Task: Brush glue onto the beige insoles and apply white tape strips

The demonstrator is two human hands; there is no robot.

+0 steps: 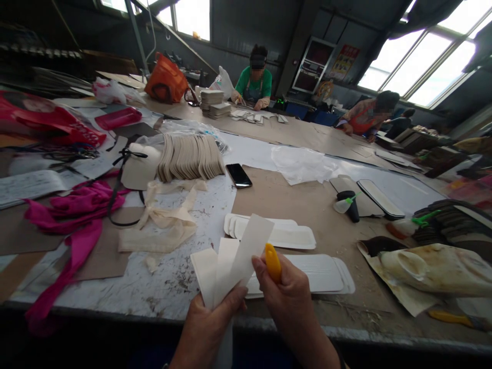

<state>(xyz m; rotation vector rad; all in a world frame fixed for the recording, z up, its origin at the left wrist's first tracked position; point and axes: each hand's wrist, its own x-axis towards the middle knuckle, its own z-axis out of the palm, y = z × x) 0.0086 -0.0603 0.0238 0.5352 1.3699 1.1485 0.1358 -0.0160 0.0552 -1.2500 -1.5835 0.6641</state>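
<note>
My left hand [213,328] is closed around the lower ends of several long white strips [226,261], which fan out upward. My right hand [286,292] grips a tool with a yellow handle [272,262]; its other end is hidden by the hand. The right thumb and forefinger are at the edge of the rightmost strip [253,241]. Behind my hands, rounded white pieces [319,271] lie in an overlapping stack on the table. A second group of rounded white pieces [295,237] lies a little farther back.
A phone [239,176] lies beyond, beside a row of beige curved pieces [190,158]. Magenta cloth [82,205] and beige cloth [169,220] are at left. Glue bottles [344,205], a stained container [430,266] and a yellow-handled brush [457,319] are at right. Co-workers [253,82] sit across the table.
</note>
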